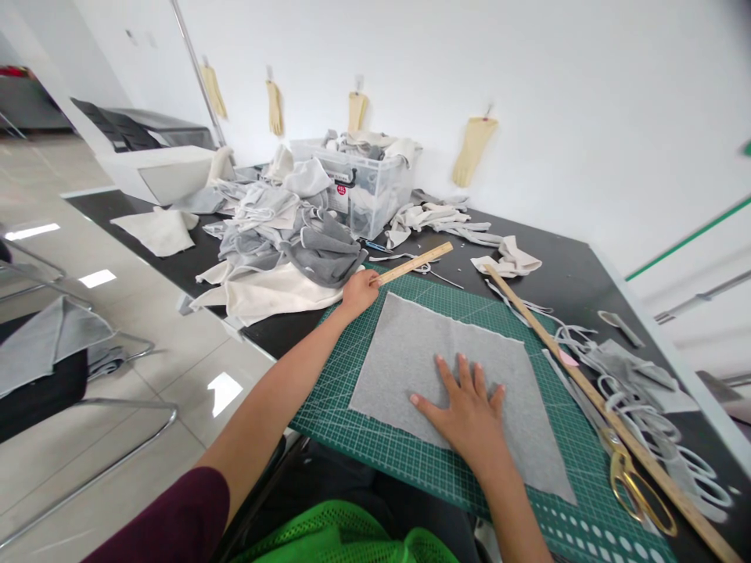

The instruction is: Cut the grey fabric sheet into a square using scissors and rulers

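Note:
A grey fabric piece point(411, 344) lies flat on the green cutting mat point(340, 367). My right hand point(469, 407) rests on the cloth, palm down with its fingers spread. Beyond the cloth's far left corner, my left hand point(360, 291) is closed round one end of a short wooden ruler point(416, 261), which points away to the right. Gold-handled scissors point(622, 461) lie at the mat's right side, alongside a long wooden stick point(587, 383).
Heaped grey and cream cloth point(275, 234) covers the table's left part, by a clear plastic box point(375, 188) full of fabric. Scraps point(639, 375) and strips lie at the right. Gloves point(474, 148) hang on the wall.

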### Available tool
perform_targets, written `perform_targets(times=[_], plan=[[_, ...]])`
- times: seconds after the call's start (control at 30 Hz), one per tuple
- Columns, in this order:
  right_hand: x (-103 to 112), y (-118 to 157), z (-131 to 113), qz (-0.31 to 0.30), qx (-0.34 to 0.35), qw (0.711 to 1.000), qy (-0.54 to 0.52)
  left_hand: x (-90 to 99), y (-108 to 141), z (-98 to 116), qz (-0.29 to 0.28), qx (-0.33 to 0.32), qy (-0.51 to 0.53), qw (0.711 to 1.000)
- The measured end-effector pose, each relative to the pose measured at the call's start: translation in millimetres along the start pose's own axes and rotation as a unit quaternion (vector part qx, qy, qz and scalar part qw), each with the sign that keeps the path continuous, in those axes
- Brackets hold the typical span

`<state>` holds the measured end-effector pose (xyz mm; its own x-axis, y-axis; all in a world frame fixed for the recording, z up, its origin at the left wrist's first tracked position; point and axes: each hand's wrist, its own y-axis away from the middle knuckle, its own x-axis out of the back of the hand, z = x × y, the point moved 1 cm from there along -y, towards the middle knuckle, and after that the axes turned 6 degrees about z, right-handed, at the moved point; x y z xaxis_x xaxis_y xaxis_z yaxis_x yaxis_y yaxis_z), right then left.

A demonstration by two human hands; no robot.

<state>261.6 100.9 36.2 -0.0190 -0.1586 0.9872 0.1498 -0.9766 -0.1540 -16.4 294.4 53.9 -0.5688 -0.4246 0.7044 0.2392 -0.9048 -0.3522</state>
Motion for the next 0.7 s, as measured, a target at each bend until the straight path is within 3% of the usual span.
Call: perform_targets(times=[0.7], plan=[[11.5,0.6,-2.8,-0.035,-0.002,0.999,-0.014,-9.6,5.3,-0.3,-0.052,-0.031,-0.039,0.997]])
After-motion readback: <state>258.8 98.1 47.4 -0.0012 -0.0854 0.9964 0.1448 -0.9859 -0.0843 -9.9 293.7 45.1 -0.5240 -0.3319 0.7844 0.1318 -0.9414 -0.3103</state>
